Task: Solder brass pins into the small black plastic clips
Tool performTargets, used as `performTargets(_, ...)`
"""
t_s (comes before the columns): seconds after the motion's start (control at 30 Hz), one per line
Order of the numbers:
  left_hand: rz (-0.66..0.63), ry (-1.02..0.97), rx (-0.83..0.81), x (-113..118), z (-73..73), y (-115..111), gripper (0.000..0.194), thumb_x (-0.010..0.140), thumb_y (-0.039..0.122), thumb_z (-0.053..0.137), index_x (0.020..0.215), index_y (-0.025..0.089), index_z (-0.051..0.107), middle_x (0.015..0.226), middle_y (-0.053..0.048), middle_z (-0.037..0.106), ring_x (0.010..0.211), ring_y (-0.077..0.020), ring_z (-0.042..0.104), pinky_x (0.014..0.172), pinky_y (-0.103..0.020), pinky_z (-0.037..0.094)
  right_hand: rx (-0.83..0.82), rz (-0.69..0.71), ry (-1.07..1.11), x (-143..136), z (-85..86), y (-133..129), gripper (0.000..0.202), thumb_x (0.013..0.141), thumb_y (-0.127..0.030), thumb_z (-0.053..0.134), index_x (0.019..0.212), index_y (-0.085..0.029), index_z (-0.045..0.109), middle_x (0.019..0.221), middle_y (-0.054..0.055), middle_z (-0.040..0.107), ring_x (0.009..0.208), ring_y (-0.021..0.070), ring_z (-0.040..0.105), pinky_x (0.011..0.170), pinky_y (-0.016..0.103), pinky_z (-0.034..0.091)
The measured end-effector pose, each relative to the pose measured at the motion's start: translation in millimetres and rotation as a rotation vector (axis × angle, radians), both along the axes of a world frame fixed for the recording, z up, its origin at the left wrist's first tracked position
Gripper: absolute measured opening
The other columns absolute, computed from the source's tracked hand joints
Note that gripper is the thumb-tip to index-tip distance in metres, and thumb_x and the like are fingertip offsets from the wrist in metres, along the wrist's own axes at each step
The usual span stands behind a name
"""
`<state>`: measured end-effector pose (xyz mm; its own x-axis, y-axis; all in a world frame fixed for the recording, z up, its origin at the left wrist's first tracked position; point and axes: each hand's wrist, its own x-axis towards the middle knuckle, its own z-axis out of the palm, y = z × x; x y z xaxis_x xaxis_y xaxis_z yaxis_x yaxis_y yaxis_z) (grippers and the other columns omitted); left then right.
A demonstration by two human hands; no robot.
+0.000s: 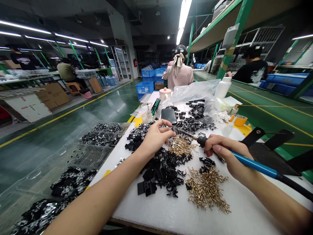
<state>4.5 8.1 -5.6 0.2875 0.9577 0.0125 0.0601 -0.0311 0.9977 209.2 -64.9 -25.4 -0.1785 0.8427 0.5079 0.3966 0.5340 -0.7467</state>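
Observation:
My right hand (226,153) is closed around the blue handle of a soldering iron (251,162), its metal tip pointing left. Between the thumb and fingers of my left hand (158,135) is a small black part (175,130), partly covered by the fingertips. The iron's tip is at this part; whether they touch I cannot tell. Below the hands lies a heap of small curved brass pieces (181,146), with a larger brass heap (207,187) nearer me. Black parts (162,169) are piled left of the brass.
Clear plastic trays (90,155) with black parts stand along the table's left side. Behind my hands lie a phone (169,115), a white bottle (223,87) and orange tape (238,120). A black metal bracket (276,147) is at right. A person (179,73) sits ahead near blue crates (145,87).

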Motion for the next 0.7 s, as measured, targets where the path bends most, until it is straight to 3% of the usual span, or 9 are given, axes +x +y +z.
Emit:
performTargets(0.23, 0.002, 0.04, 0.015, -1, 2.2, -1, 0.023, 0.064, 0.016, 0.062, 0.081, 0.019, 0.047, 0.065, -0.001, 0.062, 0.051, -0.0103, 0.048, 0.049, -0.023, 0.035, -0.074, 0.022, 0.09, 3, -3.4, 3, 0.019, 0.085, -0.021, 0.042, 0.075, -0.021, 0.058, 0.065, 0.001, 0.054, 0.064, 0.0151, 0.051, 0.061, 0.03, 0.038)
performTargets(0.43, -0.009, 0.027, 0.008, -1, 3.1, -2, 0.022, 0.064, 0.016, 0.062, 0.08, 0.019, 0.047, 0.065, -0.002, 0.061, 0.057, -0.0123, 0.053, 0.051, -0.024, 0.038, -0.121, 0.039, 0.163, 5, -3.2, 3, 0.018, 0.085, -0.022, 0.043, 0.076, -0.021, 0.059, 0.067, 0.001, 0.054, 0.065, 0.0151, 0.049, 0.061, 0.03, 0.037)
performTargets(0.57, -0.017, -0.037, -0.013, 0, 2.4, -2, 0.024, 0.064, 0.015, 0.062, 0.081, 0.019, 0.046, 0.066, -0.002, 0.059, 0.069, -0.0152, 0.057, 0.061, -0.026, 0.046, -0.095, 0.082, 0.184, 10, -6.1, 5, 0.018, 0.087, -0.024, 0.044, 0.077, -0.021, 0.059, 0.067, 0.001, 0.054, 0.064, 0.0147, 0.049, 0.06, 0.029, 0.036)
performTargets(0.7, 0.005, -0.063, -0.027, 0, 2.3, -2, 0.026, 0.063, 0.013, 0.063, 0.083, 0.018, 0.046, 0.066, 0.0, 0.056, 0.065, -0.0132, 0.056, 0.07, -0.031, 0.05, -0.05, 0.097, 0.17, 11, -7.0, 5, 0.018, 0.087, -0.025, 0.045, 0.077, -0.02, 0.06, 0.065, 0.001, 0.054, 0.061, 0.0144, 0.048, 0.057, 0.029, 0.036)
